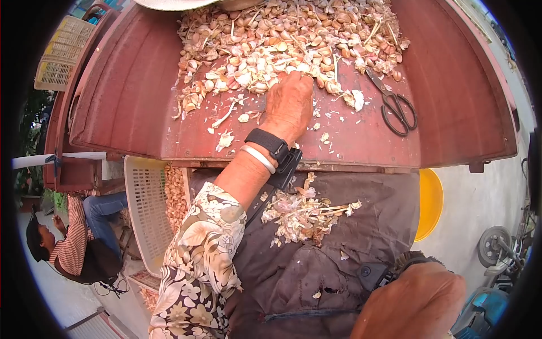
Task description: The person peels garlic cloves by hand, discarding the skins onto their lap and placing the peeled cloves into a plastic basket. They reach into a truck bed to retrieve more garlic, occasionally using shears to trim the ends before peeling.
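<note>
My left hand [289, 103] reaches to the near edge of a heap of garlic cloves [254, 65] on a red metal bed. Its fingers are curled in against the cloves, and what they grip, if anything, is hidden. My right hand [415, 302] is low at the right, close to the camera, above my dark-covered lap; only its back shows and the fingers are out of sight. Garlic skins and dry stalks [305, 214] lie in a pile on the dark cloth [361, 226]. Black-handled scissors [398, 113] rest right of the heap, partly opened.
A pale plastic crate [148, 209] with cloves stands left of my lap. A yellow tub [431, 204] is at the right, under the red metal bed [214, 135]. Another person [73, 243] sits at the far left. A wheeled vehicle [497, 246] stands at the right.
</note>
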`<state>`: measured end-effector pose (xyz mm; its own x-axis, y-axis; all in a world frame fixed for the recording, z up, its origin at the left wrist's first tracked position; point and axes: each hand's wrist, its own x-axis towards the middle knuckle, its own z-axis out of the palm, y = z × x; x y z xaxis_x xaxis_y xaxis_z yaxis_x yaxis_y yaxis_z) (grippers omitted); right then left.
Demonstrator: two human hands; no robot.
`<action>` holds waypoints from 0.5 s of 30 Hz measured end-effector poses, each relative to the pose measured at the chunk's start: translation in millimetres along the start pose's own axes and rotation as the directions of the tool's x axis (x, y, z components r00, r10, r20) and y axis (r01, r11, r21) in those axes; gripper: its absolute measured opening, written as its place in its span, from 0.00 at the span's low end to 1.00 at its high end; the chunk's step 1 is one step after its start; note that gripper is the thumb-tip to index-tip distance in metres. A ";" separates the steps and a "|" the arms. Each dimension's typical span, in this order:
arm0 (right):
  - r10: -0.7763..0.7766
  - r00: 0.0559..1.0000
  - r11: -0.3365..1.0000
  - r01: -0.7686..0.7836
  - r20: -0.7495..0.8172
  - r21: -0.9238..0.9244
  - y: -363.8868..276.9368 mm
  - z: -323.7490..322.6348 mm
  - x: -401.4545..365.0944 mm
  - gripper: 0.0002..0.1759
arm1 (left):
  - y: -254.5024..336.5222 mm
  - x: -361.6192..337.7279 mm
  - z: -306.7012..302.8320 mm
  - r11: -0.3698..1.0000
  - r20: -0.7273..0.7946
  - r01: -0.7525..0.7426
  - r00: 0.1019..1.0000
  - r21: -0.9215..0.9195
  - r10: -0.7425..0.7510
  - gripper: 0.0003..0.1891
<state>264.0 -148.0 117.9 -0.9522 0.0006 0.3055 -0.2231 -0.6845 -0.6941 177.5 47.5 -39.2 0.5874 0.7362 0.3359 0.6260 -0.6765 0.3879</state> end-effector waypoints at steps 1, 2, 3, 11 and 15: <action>-0.011 1.000 1.000 0.011 -0.002 -0.003 -0.8 1.2 -4.6 0.17 | 0.5 5.8 3.1 0.997 0.020 -0.037 0.999 0.067 0.036 0.09; -0.018 1.000 1.000 0.018 -0.004 -0.007 -1.5 1.9 -7.8 0.17 | 1.8 11.3 6.8 0.988 0.046 -0.079 0.996 0.130 0.073 0.08; -0.025 1.000 1.000 0.025 -0.003 -0.008 -2.4 2.5 -10.3 0.17 | 3.4 16.5 7.9 0.987 0.090 -0.050 0.995 0.155 0.036 0.09; -0.252 0.966 0.956 0.241 -0.051 -0.165 41.7 11.8 -21.2 0.16 | 11.2 7.2 -33.7 0.791 0.246 0.360 0.931 -0.495 -0.270 0.04; 0.067 0.814 0.696 -0.453 -0.577 -0.557 68.6 24.4 -23.8 0.15 | -0.4 -33.9 -59.9 0.000 0.411 0.421 0.886 -0.907 -0.215 0.07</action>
<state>276.4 -212.8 78.9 -0.9105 0.3750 -0.1743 0.1593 -0.0708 -0.9847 126.6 23.8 0.6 0.5967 0.7904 -0.1388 -0.2174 0.3257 0.9201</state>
